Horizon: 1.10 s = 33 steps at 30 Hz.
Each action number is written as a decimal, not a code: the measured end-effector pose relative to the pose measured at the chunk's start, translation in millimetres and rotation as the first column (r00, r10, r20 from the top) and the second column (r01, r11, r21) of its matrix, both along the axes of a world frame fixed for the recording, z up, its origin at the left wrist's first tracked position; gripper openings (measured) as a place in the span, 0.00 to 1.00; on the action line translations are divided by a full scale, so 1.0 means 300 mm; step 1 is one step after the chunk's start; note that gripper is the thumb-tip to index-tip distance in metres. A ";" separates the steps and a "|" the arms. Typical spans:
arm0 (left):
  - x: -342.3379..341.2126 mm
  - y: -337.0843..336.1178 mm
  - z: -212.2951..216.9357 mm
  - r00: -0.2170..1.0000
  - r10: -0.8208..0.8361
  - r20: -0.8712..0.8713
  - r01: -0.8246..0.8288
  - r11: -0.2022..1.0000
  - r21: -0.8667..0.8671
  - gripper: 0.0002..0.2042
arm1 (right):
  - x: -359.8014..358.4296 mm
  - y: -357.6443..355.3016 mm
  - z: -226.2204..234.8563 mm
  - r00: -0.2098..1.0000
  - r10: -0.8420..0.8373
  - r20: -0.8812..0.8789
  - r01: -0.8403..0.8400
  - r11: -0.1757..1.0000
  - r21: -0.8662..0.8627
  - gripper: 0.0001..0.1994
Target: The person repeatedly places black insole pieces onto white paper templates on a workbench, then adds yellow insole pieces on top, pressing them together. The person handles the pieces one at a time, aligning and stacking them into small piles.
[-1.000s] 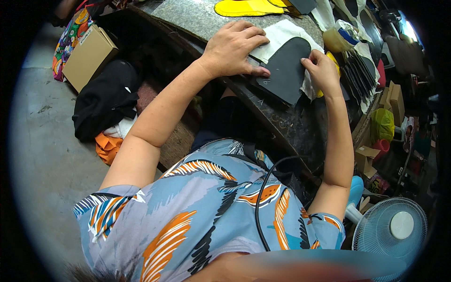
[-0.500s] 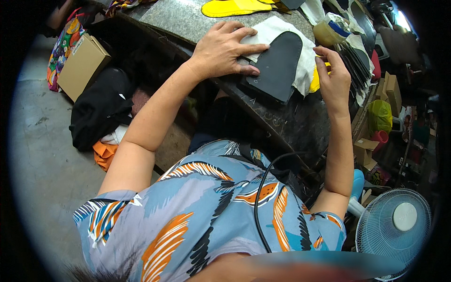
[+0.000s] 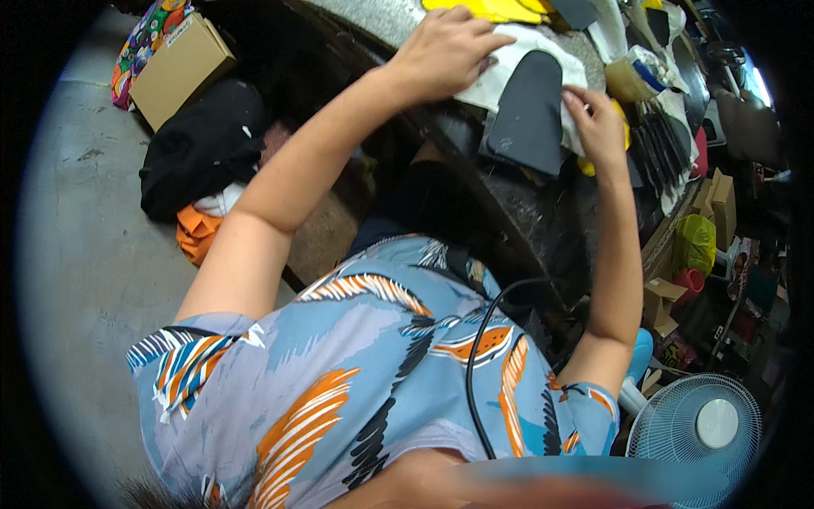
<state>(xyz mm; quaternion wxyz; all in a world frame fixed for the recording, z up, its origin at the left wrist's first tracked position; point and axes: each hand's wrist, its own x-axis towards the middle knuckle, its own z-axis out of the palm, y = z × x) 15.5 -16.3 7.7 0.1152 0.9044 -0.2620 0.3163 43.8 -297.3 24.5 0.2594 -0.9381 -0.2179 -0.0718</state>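
A dark grey, sole-shaped sheet (image 3: 527, 110) lies on a stack of similar pieces at the near edge of the bench. Beneath and behind it spreads a white cloth (image 3: 496, 81). My left hand (image 3: 449, 55) is over the cloth's left side, fingers bent but apart, clear of the dark sheet; nothing shows in it. On the other side, my right hand (image 3: 600, 127) has its thumb and fingertips together at the sheet's right edge, beside the cloth. What those fingertips grip, if anything, is too small to make out.
Yellow sole-shaped pieces (image 3: 500, 8) lie at the back of the bench. To the right stand a tub (image 3: 632, 78) and a row of dark pieces (image 3: 661, 153). A fan (image 3: 704, 424) is at lower right; a cardboard box (image 3: 182, 68) is at far left.
My left hand has come off the dark sheet, its index finger and thumb drawing back over the cloth. My right hand has moved left to the sheet's edge. The whole view has shifted.
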 end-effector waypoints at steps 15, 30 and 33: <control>0.051 -0.054 -0.069 0.993 0.003 -0.117 -0.006 1.000 -0.024 0.29 | 0.008 -0.014 0.053 0.981 -0.032 -0.192 0.096 0.939 0.331 0.12; 0.056 -0.030 -0.062 0.975 0.078 -0.207 -0.090 0.995 -0.051 0.25 | -0.239 0.127 0.133 0.959 0.282 0.038 -0.238 0.868 -0.436 0.29; 0.055 -0.026 -0.071 0.976 0.111 -0.185 -0.117 0.993 -0.023 0.24 | -0.215 0.153 0.121 0.958 0.284 0.052 -0.226 0.850 -0.476 0.29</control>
